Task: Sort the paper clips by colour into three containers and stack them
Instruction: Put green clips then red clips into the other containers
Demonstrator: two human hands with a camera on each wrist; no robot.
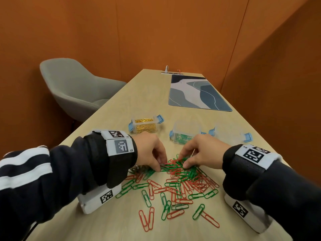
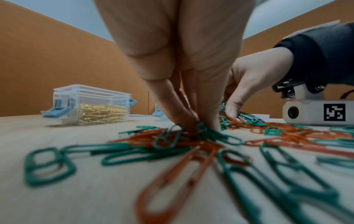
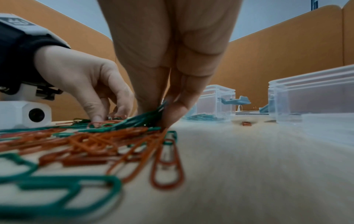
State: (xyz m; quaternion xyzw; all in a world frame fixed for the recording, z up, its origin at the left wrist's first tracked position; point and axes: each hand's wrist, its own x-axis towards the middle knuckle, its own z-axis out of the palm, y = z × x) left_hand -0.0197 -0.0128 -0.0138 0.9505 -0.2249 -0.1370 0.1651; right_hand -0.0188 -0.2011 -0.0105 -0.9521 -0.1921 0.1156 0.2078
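A loose pile of red and green paper clips (image 1: pixel 175 181) covers the near part of the table. My left hand (image 1: pixel 159 166) reaches down into the pile's far left side, fingers pinching green clips (image 2: pixel 212 134). My right hand (image 1: pixel 182 161) is just to its right, and its thumb and fingers pinch a bunch of green clips (image 3: pixel 145 118). Behind the hands stand three clear containers with blue latches: one full of gold clips (image 1: pixel 145 126), one holding some green clips (image 1: pixel 184 134), and one that looks empty (image 1: pixel 229 132).
A patterned blue-grey desk mat (image 1: pixel 196 93) lies farther back on the right. A grey chair (image 1: pixel 74 87) stands beyond the table's left edge. Orange walls close in the far end and the right side. One stray red clip (image 3: pixel 246 123) lies near the containers.
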